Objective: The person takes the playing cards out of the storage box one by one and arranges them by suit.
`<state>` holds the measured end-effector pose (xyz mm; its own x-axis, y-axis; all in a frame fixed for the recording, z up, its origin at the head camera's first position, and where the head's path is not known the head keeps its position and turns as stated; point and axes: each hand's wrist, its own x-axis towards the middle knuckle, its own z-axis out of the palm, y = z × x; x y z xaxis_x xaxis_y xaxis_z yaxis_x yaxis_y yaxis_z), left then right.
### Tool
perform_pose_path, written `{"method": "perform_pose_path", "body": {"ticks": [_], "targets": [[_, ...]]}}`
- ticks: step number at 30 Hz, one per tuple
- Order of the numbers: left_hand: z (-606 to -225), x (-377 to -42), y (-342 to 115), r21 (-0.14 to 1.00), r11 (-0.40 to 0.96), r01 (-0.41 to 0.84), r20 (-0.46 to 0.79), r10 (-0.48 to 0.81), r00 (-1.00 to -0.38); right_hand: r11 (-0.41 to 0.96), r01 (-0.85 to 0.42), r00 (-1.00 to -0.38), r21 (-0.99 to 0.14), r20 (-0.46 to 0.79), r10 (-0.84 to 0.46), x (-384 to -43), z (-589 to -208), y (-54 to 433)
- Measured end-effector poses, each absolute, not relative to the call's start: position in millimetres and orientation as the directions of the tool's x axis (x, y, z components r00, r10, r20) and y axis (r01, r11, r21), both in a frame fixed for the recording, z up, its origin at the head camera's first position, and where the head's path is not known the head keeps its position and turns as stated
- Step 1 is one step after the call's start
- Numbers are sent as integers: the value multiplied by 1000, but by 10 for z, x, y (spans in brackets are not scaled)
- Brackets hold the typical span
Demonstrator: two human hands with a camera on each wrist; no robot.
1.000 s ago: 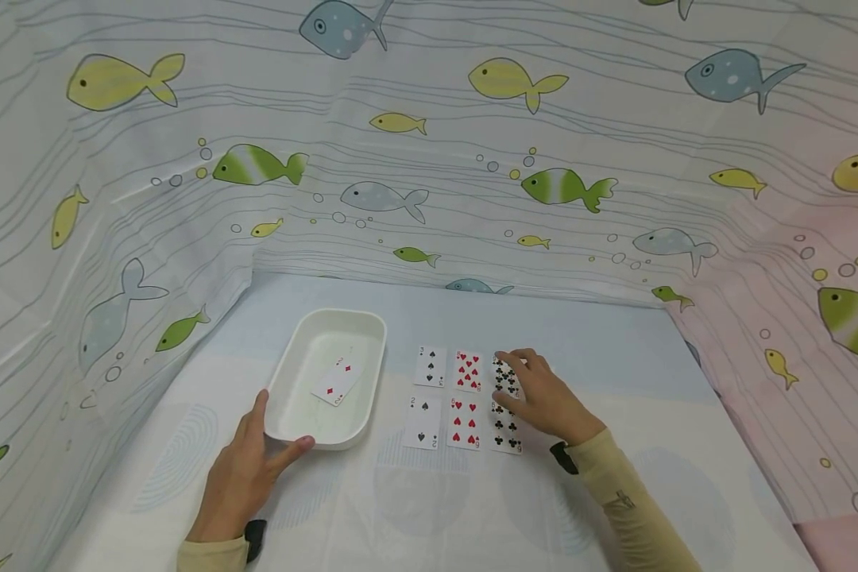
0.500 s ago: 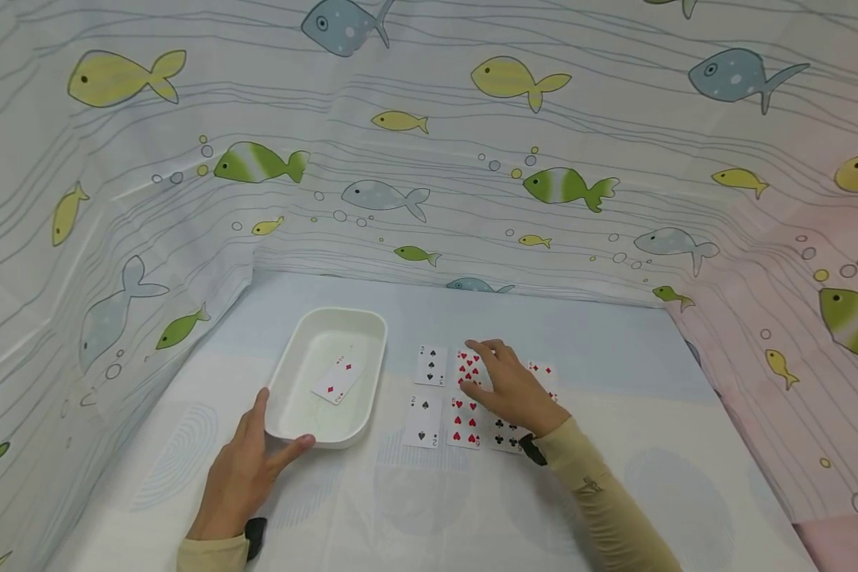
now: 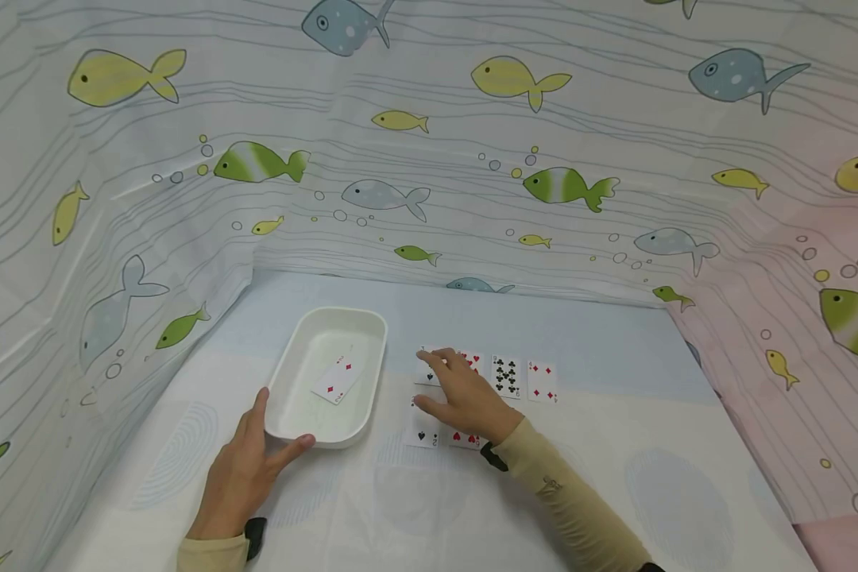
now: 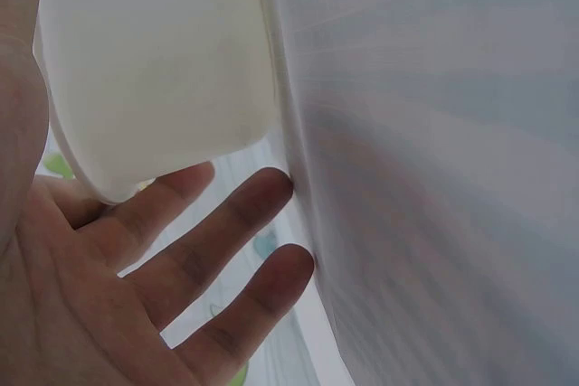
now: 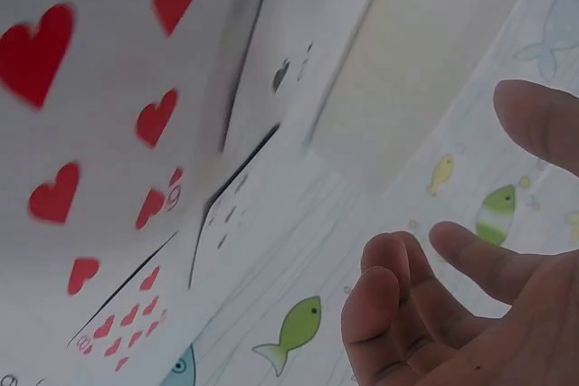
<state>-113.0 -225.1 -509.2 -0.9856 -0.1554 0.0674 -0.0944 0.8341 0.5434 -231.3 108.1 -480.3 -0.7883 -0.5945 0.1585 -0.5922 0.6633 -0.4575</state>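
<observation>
My left hand point(image 3: 239, 473) rests at the near-left corner of a white plastic tray point(image 3: 296, 340), thumb on its front edge and index finger along its side. In the left wrist view the other fingers spread straight below the tray wall point(image 4: 163, 61). A two of diamonds point(image 3: 337, 381) lies in the tray. My right hand point(image 3: 468, 401) hovers over playing cards on the table, holding nothing, fingers partly bent. It partly hides a three of spades point(image 3: 427, 376), two of spades point(image 3: 424, 429), an upper heart card point(image 3: 473, 362) and six of hearts point(image 3: 464, 439).
Right of the hand lie a black club card point(image 3: 505, 376) and a four of diamonds point(image 3: 542, 383), ending the back row. The right sleeve point(image 3: 558, 485) crosses the table's front. Fish-patterned sheeting point(image 3: 457, 159) encloses the back and sides.
My right hand has moved left across the cards, from the club column to the spade column, uncovering the back-row club card and the four of diamonds. The left hand and tray stay put.
</observation>
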Motion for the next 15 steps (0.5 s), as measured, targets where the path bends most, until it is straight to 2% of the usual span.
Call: {"method": "perform_pose_path", "body": {"ticks": [6, 15], "targets": [[-5085, -1131, -2254, 544, 833, -104, 50, -155, -987, 621, -630, -755, -466, 181, -630, -2274, -4745, 819], [-5088, -1129, -2254, 545, 830, -121, 17, -156, -988, 599, -634, -747, -489, 188, -638, -2339, -4655, 357]]}}
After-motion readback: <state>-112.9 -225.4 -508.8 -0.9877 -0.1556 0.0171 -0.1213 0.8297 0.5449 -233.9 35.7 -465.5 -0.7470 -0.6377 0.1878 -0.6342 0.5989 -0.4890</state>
